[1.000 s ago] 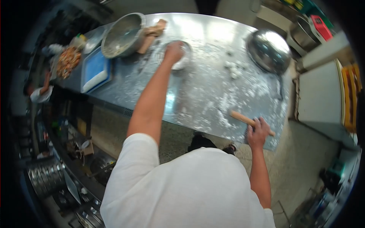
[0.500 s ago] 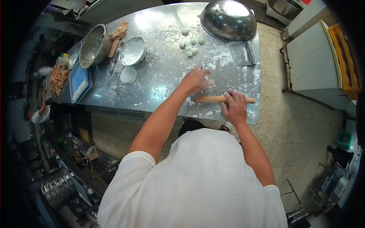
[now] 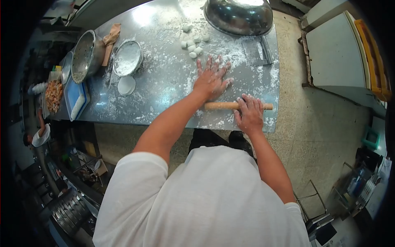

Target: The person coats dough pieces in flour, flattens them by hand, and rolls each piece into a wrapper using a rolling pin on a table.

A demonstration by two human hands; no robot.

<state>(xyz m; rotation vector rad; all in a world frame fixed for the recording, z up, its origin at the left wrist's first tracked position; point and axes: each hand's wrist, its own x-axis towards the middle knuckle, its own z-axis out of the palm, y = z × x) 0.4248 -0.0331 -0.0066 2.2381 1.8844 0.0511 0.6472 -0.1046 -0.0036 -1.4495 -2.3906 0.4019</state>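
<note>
My left hand (image 3: pixel 210 80) lies with spread fingers on the floured steel table (image 3: pixel 164 88), and anything under the palm is hidden. To its lower right, my right hand (image 3: pixel 250 113) rests on a wooden rolling pin (image 3: pixel 222 106), fingers over the pin's right part. Just above my left hand sit several small white dough pieces (image 3: pixel 192 48). A bowl of white flour (image 3: pixel 127 58) stands further left, with thin round white discs (image 3: pixel 126 85) below it. The flat blade of a scraper (image 3: pixel 266 51) lies to the upper right of my hands.
An upturned metal bowl (image 3: pixel 238 17) is at the table's top right. On the left are a large metal bowl (image 3: pixel 88 55), brown cloth or paper (image 3: pixel 111 39), a blue tray (image 3: pixel 73 94) and a container of chopped orange food (image 3: pixel 54 95). Another person (image 3: pixel 41 136) is at far left.
My left hand has come back from the flour bowl to beside the rolling pin and now lies flat, fingers spread. My right hand stays at the pin. The whole view has shifted.
</note>
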